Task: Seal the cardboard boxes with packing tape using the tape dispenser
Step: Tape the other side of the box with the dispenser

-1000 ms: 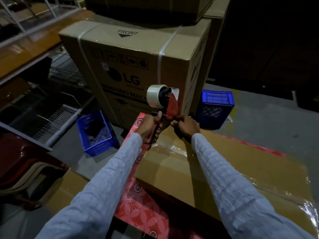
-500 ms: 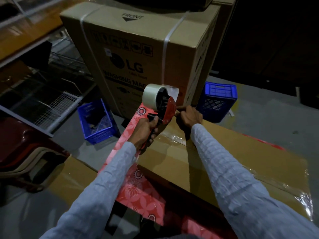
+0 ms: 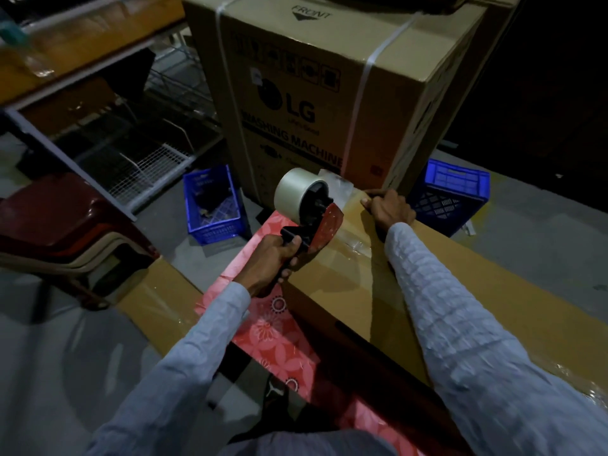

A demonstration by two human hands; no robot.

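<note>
A long flat cardboard box (image 3: 493, 311) lies across the lower right, with clear tape along parts of its top. My left hand (image 3: 271, 258) grips the black handle of a red tape dispenser (image 3: 324, 225), which carries a white tape roll (image 3: 292, 190) and stands at the box's far left end. A strip of clear tape (image 3: 342, 189) runs from the roll to that far corner. My right hand (image 3: 388, 209) has its fingers curled over the far edge of the box and presses the tape end down there.
A tall LG washing machine carton (image 3: 329, 93) stands just behind the box. Blue plastic crates sit left (image 3: 212, 205) and right (image 3: 454, 189) of it. Red floral sheet (image 3: 273, 324) lies under the box. Wire shelving (image 3: 131, 143) and stacked chairs (image 3: 65, 225) fill the left.
The dispenser has moved a little toward the box's far left end. My right hand has shifted from beside the dispenser's blade out to the far corner, pulling the tape with it.
</note>
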